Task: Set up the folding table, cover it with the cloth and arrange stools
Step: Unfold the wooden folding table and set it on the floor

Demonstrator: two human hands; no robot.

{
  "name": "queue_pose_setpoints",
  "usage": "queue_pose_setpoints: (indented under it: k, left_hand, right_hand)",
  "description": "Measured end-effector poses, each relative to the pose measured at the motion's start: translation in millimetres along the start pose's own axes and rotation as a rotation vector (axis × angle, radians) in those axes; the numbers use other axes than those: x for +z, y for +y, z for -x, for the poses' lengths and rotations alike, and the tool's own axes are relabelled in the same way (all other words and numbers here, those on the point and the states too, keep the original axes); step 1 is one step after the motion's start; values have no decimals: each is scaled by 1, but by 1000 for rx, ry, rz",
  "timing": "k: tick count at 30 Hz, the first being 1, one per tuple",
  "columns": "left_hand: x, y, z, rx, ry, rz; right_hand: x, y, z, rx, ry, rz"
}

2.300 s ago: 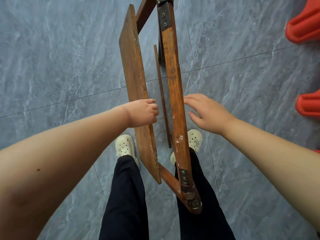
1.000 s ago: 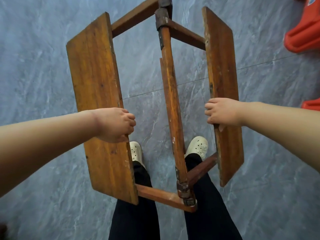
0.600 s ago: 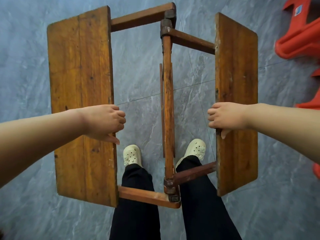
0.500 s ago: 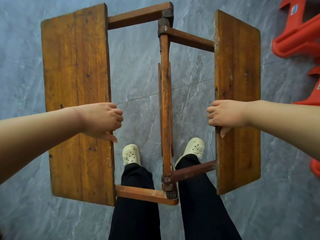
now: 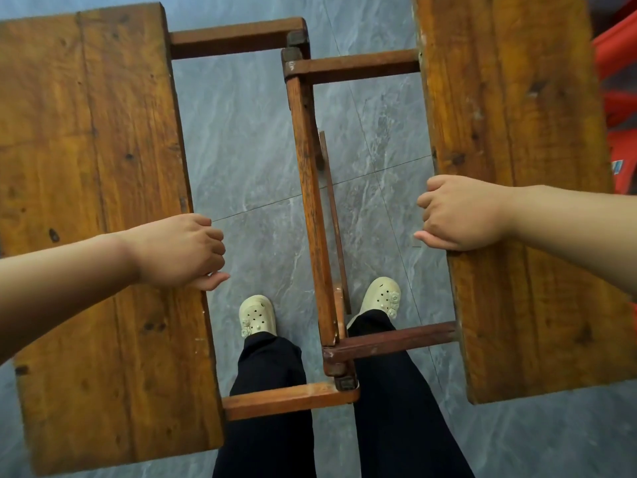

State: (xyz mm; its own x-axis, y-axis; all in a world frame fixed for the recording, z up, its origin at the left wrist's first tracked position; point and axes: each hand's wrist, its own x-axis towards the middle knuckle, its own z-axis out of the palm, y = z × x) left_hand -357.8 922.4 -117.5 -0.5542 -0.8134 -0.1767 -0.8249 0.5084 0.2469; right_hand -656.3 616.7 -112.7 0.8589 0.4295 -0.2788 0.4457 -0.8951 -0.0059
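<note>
Above the grey tiled floor (image 5: 241,139), the folding table (image 5: 234,37) stood partly opened in front of the person. Its left board (image 5: 89,167) and right board (image 5: 510,132) lay nearly flat, well apart on either side of the centre rail (image 5: 308,201). The left hand (image 5: 179,251) was clamped on the left board's inner edge and the right hand (image 5: 458,213) on the right board's. The step looked like unfolding. The next move probably called for levelling both boards and checking that the frame held. Red stools (image 5: 617,81) sat at the right edge.
</note>
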Motion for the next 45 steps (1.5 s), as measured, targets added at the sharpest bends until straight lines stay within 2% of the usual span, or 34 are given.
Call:
queue_pose_setpoints:
  k: [4, 19, 33, 45]
  left_hand:
    - [4, 12, 8, -14, 18, 22]
    - [-2, 26, -4, -36, 91, 77]
    - [3, 31, -29, -72, 99, 97]
    - [-1, 34, -64, -58, 86, 105]
  right_hand:
    - [-3, -5, -6, -39, 72, -21]
    - [-11, -18, -37, -81, 82, -38]
    - [-18, -32, -59, 9, -150, -176]
    - [-26, -34, -69, 19, -181, -177]
